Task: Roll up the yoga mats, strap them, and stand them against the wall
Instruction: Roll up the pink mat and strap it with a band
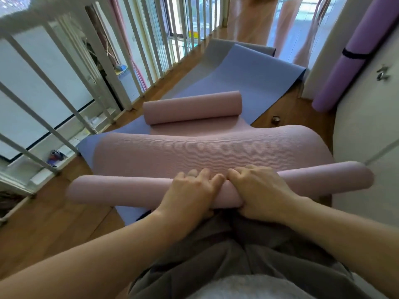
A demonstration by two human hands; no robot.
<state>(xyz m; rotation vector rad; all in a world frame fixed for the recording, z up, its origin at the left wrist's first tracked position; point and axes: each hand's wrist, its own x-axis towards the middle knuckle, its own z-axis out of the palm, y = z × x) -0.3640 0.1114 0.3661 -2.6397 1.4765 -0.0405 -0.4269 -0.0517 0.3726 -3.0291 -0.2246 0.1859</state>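
Wooden floor (54, 223) beneath; left grip (192, 190) and right grip (259, 190) curl round the pink mat (205, 152) roll.

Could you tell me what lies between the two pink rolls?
In the head view, only the pink mat's flat ribbed stretch, over the blue mat.

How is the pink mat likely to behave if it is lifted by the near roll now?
Probably floppy: the unrolled stretch of the pink mat already humps. The roll under the left hand and right hand has no strap, so it may spring open.
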